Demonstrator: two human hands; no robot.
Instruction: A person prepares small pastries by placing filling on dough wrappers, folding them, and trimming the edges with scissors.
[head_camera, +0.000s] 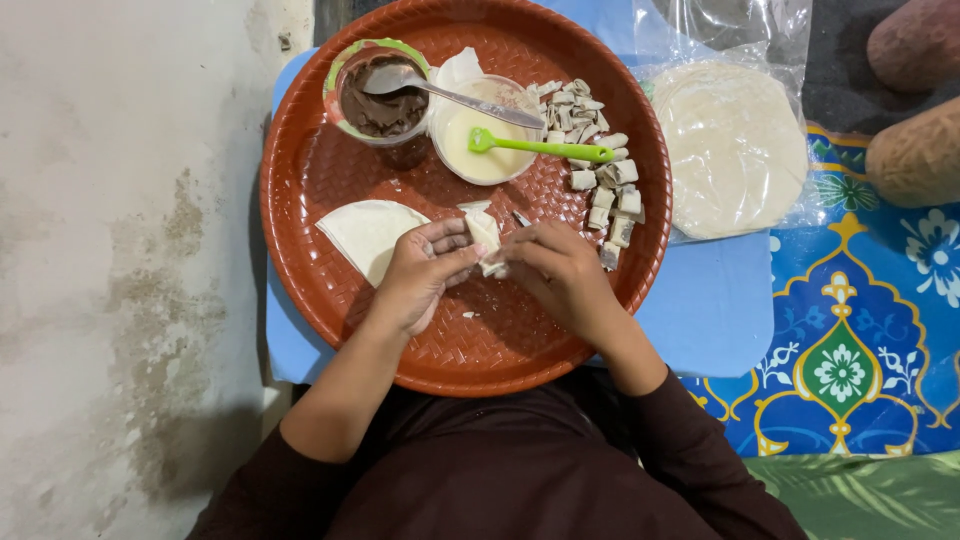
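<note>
Dark sleeves (480, 480) fill the bottom edge, body cut off by frame. Both forearms reach up to a round reddish woven tray (330, 290) on a blue desk (715, 310); desk mostly hidden under tray.

Left hand (415, 275) & right hand (560, 275) meet mid-tray on a small pale dough roll (484, 232). Left fingers (448, 240) curled round its left side, right fingers closed on its lower right end; lower part of roll hidden btw the hands, so exact grip there can't be made out. Roll sits just above tray centre, held at/just over the surface — can't tell if touching.

Just left of left hand: wedge-shaped wrapper (365, 235) flat on tray, one corner under the hand. Top of tray: bowl of brown paste (378, 95) w/ metal spoon (450, 92), beside it a bowl of pale batter (485, 135) w/ green spatula (545, 147) lying across the rim. Right side: heap of small finished rolls (600, 170); a few too small to separate.

Off tray, right: round wrappers in clear plastic bag (735, 145), bag top cut off. Patterned blue mat (850, 330) beyond. Two brownish rounded shapes (915, 100) top right, cut off, unclear what.
</note>
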